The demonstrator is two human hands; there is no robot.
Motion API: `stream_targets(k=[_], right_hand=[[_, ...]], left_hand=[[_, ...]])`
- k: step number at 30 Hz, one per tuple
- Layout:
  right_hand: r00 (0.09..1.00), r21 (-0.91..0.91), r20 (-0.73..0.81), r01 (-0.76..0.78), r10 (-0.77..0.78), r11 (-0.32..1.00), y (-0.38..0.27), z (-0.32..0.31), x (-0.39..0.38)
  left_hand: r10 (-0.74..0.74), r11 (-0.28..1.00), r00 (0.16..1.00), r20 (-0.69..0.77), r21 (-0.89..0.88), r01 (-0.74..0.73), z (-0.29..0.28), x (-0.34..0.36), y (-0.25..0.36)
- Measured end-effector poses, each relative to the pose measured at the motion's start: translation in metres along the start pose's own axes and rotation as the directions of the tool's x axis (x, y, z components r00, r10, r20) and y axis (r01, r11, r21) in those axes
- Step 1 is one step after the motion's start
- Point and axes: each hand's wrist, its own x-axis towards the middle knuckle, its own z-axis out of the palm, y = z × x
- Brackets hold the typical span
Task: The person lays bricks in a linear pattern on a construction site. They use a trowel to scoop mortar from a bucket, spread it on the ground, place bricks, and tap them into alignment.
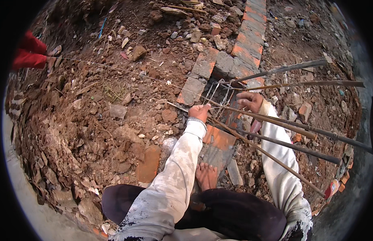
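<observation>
My left hand (pixel 199 111) is closed on the taut white string (pixel 126 71) where it meets the rebar cage (pixel 222 100). My right hand (pixel 250 101) grips the cage at its wire stirrups, just right of the left hand. Several long rusty steel bars (pixel 291 132) run from the cage toward the right and lower right. The string stretches up-left to another person's hand (pixel 52 60), sleeved in red, at the left rim. My bare foot (pixel 206 176) rests on bricks below the hands.
A low brick course (pixel 251 36) runs from the top centre down to the cage. Loose bricks (pixel 148 164), stones and rubble lie over the reddish dug earth (pixel 86 120). More brick pieces (pixel 335 186) lie at the lower right.
</observation>
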Motion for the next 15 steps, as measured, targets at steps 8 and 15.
stream_targets(k=[8,15], right_hand=[[0.997,0.028,0.065,0.040,-0.041,0.999,0.010,0.013,0.041],[0.967,-0.023,0.250,-0.036,0.040,0.999,0.020,0.015,0.054]], left_hand=[[0.160,0.605,0.986,0.049,0.785,-0.137,-0.026,-0.018,0.028],[-0.017,0.505,0.977,0.214,0.845,-0.176,-0.022,-0.029,0.054]])
